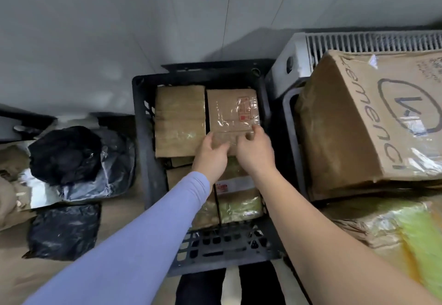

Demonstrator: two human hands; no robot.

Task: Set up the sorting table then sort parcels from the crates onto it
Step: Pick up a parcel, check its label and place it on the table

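Sorting under way: both hands grasp a taped parcel [233, 113] inside the black crate [141, 103].
Left hand [211, 152] and right hand [256, 152] clasp its near edge; several parcels remain crated, so most sorting seems left.

Pale grey wall [95, 29] (thin seams), white slatted radiator [373, 41] at right.
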